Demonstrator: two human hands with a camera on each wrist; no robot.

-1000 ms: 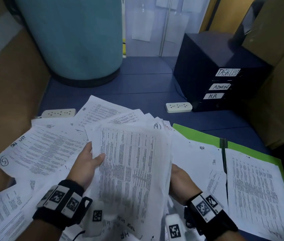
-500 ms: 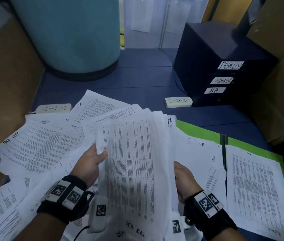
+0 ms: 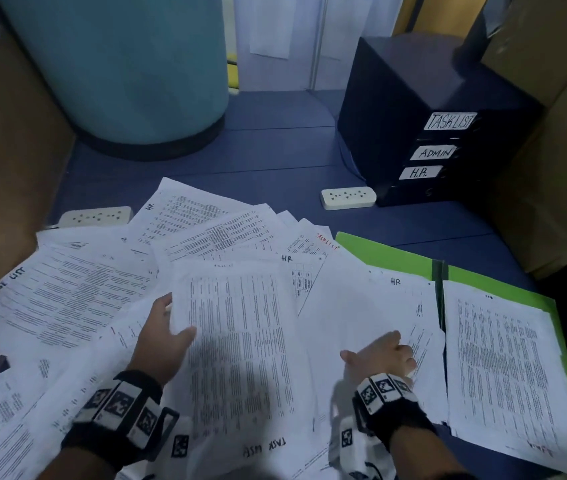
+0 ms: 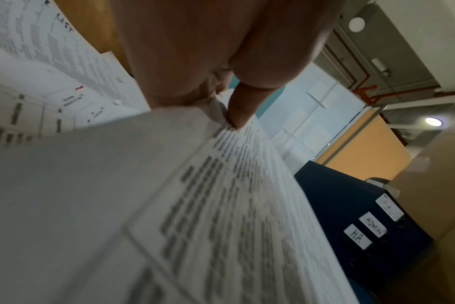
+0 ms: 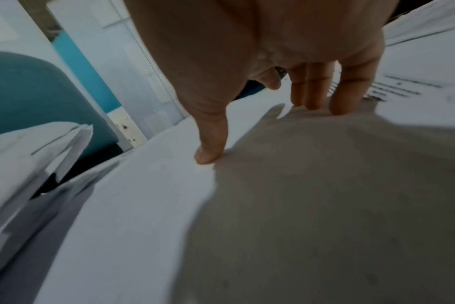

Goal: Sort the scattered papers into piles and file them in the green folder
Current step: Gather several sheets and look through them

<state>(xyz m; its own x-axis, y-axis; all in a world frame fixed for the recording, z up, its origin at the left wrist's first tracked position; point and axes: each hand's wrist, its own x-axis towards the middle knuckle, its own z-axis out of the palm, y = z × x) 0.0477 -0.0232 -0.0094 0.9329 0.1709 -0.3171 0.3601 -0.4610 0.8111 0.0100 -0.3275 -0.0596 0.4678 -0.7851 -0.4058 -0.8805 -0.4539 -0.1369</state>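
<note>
Printed white papers (image 3: 77, 299) lie fanned over the blue floor. My left hand (image 3: 164, 337) pinches the left edge of a printed sheet marked TASK LIST (image 3: 240, 358), thumb on top; the left wrist view shows the thumb (image 4: 237, 107) pressed on that sheet (image 4: 221, 205). My right hand (image 3: 382, 358) lies flat with straight fingers on a sheet marked HR (image 3: 372, 306) beside the open green folder (image 3: 393, 254). The right wrist view shows its fingers (image 5: 317, 88) and thumb touching blank paper (image 5: 299, 205). Another printed page (image 3: 504, 368) lies in the folder's right half.
A dark drawer box (image 3: 424, 133) labelled TASKLIST, ADMIN and H.R. stands at the back right. Two white power strips (image 3: 348, 197) (image 3: 95, 216) lie on the floor. A teal drum (image 3: 129, 71) stands behind. Brown cardboard (image 3: 552, 168) closes the right side.
My right hand let go of the raised sheet and moved right, down flat onto the HR page. The left hand lowered the TASK LIST sheet toward the pile.
</note>
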